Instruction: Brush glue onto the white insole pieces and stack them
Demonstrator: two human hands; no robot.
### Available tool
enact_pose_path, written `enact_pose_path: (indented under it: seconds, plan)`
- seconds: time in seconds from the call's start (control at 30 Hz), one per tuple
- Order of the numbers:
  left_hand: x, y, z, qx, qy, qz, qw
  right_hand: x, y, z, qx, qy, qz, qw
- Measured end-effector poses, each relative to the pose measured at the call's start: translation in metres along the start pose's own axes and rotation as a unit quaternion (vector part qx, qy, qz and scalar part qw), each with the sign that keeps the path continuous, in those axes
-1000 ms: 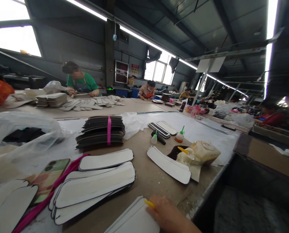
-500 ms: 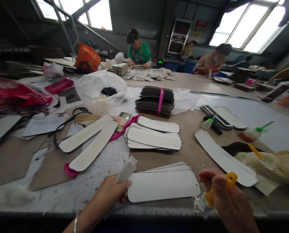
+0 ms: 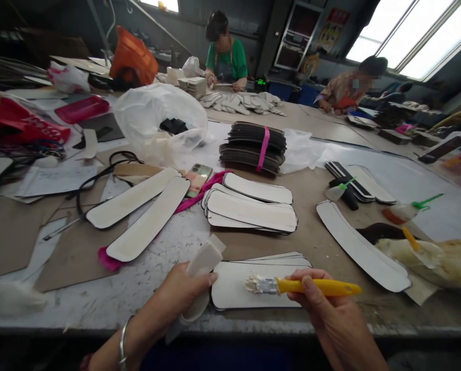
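The right hand (image 3: 333,312) grasps the brush (image 3: 323,286) by its handle over the panels (image 3: 232,294) at the counter's (image 3: 99,308) near edge. Bristles point left, handle end right; its long axis runs crosswise, like theirs. The left hand (image 3: 178,292) grips strips (image 3: 204,258) slanting away and rightward.

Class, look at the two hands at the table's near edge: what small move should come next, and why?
Probably the right hand should sweep the yellow brush along the top white panel. Its bristles, clotted with something pale, are over that panel, and the left hand, gripping pale strips, has its thumb at the panel's left end.
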State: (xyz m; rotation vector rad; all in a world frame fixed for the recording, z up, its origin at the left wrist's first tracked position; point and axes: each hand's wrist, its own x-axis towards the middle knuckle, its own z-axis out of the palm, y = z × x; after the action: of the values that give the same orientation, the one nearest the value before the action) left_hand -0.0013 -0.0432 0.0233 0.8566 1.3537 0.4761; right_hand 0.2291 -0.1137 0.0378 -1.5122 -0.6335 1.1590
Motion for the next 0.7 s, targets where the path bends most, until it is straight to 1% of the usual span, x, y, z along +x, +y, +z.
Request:
enact_pose_path:
  seconds: [0.13,0.2,0.27,0.3,0.37,0.47,0.53,0.6,0.7]
  plan:
    - [-0.004,-0.002,-0.002,0.000,-0.029,-0.003,1.000,0.001,0.016,0.006,-0.032,0.012,-0.043,0.998]
    - [-0.005,-0.005,-0.002,0.010,-0.032,0.002,0.999,0.000,0.021,0.015,-0.048,0.002,-0.065,0.997]
    - [-0.005,-0.008,-0.001,0.011,-0.027,0.007,1.000,-0.003,0.024,0.025,-0.094,-0.003,-0.086,0.992]
    - [-0.005,-0.010,0.000,0.009,-0.022,0.009,1.000,-0.005,0.025,0.029,-0.129,0.000,-0.100,0.987]
    - [-0.004,-0.013,0.001,0.010,-0.008,0.008,1.000,-0.007,0.024,0.032,-0.208,0.013,-0.144,0.967]
    - [-0.001,-0.017,0.003,0.015,0.004,-0.010,1.000,-0.010,0.018,0.026,-0.302,0.031,-0.208,0.930]
    - [0.002,-0.019,0.003,0.012,0.004,-0.023,1.000,-0.013,0.012,0.021,-0.330,0.044,-0.219,0.917]
    - [0.003,-0.020,0.005,-0.001,0.002,-0.031,1.000,-0.017,0.009,0.023,-0.320,0.055,-0.213,0.921]
    - [0.001,-0.019,0.007,-0.020,0.006,-0.020,1.000,-0.021,0.012,0.035,-0.271,0.037,-0.204,0.940]
